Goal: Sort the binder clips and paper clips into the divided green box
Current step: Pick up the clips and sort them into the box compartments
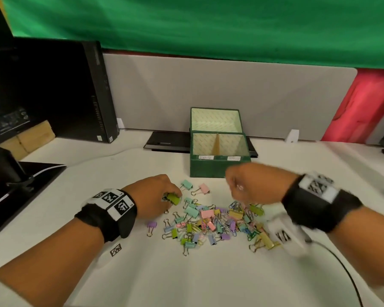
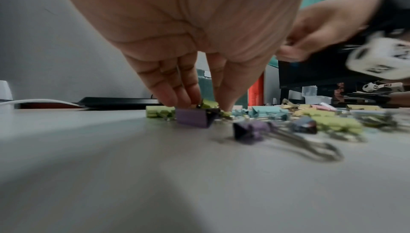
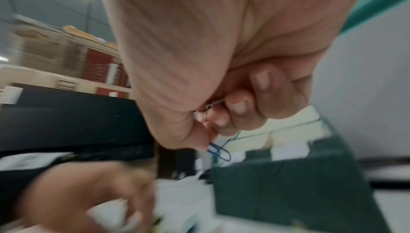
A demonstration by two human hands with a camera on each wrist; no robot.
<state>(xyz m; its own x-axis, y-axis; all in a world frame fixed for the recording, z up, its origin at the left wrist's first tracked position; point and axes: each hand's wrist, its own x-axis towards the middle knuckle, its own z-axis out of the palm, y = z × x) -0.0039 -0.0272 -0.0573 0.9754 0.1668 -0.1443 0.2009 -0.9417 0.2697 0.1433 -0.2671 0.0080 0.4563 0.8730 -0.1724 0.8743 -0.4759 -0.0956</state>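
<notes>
Right hand (image 1: 251,185), grip curled tight on paper clips (image 3: 218,150) just before the green box (image 1: 220,167), should clear its near wall before releasing, while left hand (image 1: 155,196) pinches a green binder clip (image 1: 173,198) beside the pile (image 1: 215,222).

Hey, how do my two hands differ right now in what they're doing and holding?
The left hand is down on the table at the pile's left edge, fingers pinching a green binder clip. The right hand is raised above the pile in front of the green box, fingers curled round paper clips, a blue one sticking out. The right hand looks motion-blurred; the left looks steadier. Both wear black wrist straps and grip clips.
</notes>
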